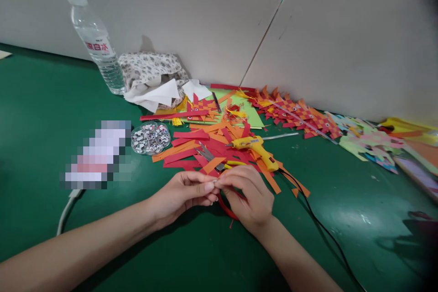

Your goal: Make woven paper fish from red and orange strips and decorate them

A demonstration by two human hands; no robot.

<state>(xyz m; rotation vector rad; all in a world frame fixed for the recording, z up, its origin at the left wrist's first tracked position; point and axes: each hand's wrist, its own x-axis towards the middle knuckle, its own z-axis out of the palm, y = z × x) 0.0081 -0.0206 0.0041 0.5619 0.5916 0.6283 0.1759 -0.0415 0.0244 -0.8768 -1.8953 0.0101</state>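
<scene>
My left hand [191,191] and my right hand [248,194] meet fingertip to fingertip over the green table. Thumbs and index fingers are pinched together around something small and pale, too tiny to name. Beneath my right hand a red loop [226,207] shows in part; whether it belongs to the scissors is hidden. Just beyond my fingers, scissors blades [205,154] lie on a heap of red and orange paper strips [190,148]. A yellow glue gun [258,148] rests on the strips, its nozzle pointing left.
A clear dish of googly eyes [150,138] sits left of the strips, beside a blurred-out phone [99,155] with a cable. Behind stand a water bottle [97,48] and a tissue pack [153,73]. Woven paper fish [297,114] line the wall. The glue gun's black cord [321,226] runs front right.
</scene>
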